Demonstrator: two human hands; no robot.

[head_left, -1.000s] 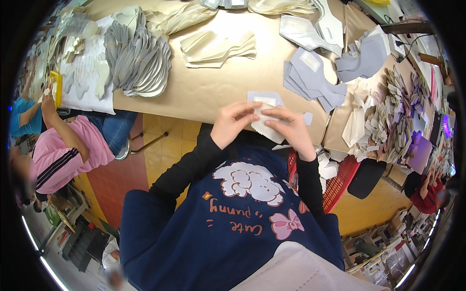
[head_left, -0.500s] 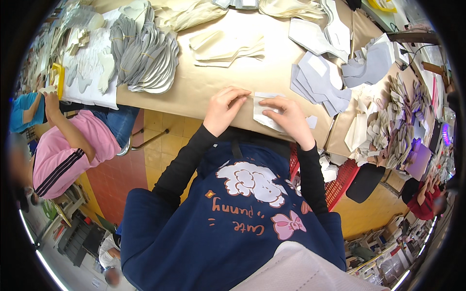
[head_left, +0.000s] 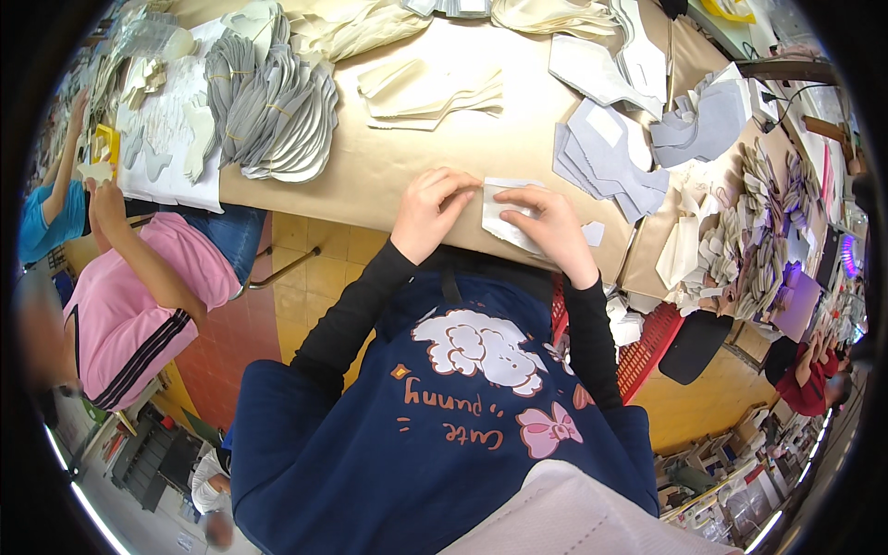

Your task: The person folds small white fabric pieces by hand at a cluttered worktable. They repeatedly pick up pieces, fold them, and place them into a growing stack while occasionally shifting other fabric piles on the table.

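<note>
A small pale grey-white cut piece point(head_left: 496, 222) lies at the table's near edge, in front of me. Over its right part my right hand point(head_left: 548, 225) is curled, with thumb and fingertips holding it against the table. My left hand point(head_left: 431, 215) is closed in a pinch, its fingertips right beside the piece's upper left edge. Whatever is between those fingertips is too small to make out. A smaller pale scrap point(head_left: 593, 233) sits by my right wrist.
Cream cut pieces point(head_left: 430, 92) lie ahead on the brown-covered table point(head_left: 370, 190). Bundled grey pieces point(head_left: 268, 106) are at left, loose grey-blue pieces point(head_left: 606, 157) at right. A red basket point(head_left: 652, 347) stands below the table. A person in pink point(head_left: 162, 296) sits at left.
My hands have barely moved; the left has shifted very slightly toward the piece. At far left, the person in pink has changed posture and the person in blue has raised an arm.
</note>
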